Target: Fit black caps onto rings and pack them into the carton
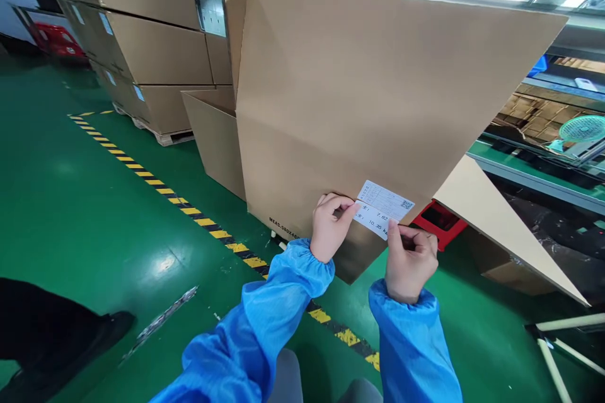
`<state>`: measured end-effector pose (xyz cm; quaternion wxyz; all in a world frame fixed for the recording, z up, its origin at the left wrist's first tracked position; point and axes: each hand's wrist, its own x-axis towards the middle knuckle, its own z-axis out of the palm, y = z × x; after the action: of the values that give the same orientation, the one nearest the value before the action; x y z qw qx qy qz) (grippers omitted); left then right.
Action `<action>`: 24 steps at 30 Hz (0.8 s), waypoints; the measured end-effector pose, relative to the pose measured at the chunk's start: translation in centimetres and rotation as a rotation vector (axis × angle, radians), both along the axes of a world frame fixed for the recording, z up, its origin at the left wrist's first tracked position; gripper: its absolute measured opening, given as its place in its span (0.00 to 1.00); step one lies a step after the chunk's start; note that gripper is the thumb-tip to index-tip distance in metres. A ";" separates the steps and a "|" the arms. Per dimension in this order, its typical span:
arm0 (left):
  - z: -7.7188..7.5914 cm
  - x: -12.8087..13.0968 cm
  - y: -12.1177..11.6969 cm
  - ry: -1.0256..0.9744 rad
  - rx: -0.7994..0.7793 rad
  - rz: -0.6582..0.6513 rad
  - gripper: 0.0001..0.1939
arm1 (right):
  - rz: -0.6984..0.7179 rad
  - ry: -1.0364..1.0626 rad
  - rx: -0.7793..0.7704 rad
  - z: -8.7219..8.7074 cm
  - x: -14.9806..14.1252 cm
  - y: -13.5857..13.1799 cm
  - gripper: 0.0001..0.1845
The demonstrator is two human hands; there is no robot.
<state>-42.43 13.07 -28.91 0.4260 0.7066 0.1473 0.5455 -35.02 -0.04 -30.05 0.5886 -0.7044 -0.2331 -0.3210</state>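
Observation:
A large open cardboard box (359, 88) stands tilted in front of me, its flaps spread. On its near side, low down, is a white printed label (384, 198) with a small square code. Just below it lies a second white label (371, 218) with large printed numbers. My left hand (329, 227) pinches this lower label at its left end, and my right hand (410, 259) pinches it near the lower right corner. Whether its back is fully against the cardboard, I cannot tell. Both forearms wear blue sleeves.
Stacked cartons (161, 47) stand on a wooden pallet (172, 137) at the left. Yellow-black tape (205, 222) crosses the green floor. A red crate (439, 224) sits behind the box. Shelving with a turquoise fan (583, 129) is at the right. Another person's dark leg (57, 327) shows lower left.

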 end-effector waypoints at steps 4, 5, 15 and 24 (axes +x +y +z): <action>0.2 0.1 -0.1 0.013 0.013 0.017 0.08 | 0.008 -0.002 0.011 -0.1 0.0 0.0 0.22; 0.3 0.1 -0.2 0.019 0.022 0.024 0.08 | 0.008 -0.005 0.012 -0.1 0.0 0.0 0.22; -0.1 -0.3 1.3 0.041 -0.169 0.288 0.29 | -0.132 -0.125 -0.064 -0.7 1.3 -0.7 0.28; -2.5 -0.7 2.3 0.076 -0.075 0.308 0.20 | 0.637 -0.098 -0.074 1.0 -0.7 0.9 0.12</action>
<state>-43.12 15.39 -31.45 0.3576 0.6791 0.2903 0.5715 -35.68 0.88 -29.01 0.6214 -0.6008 -0.4814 -0.1454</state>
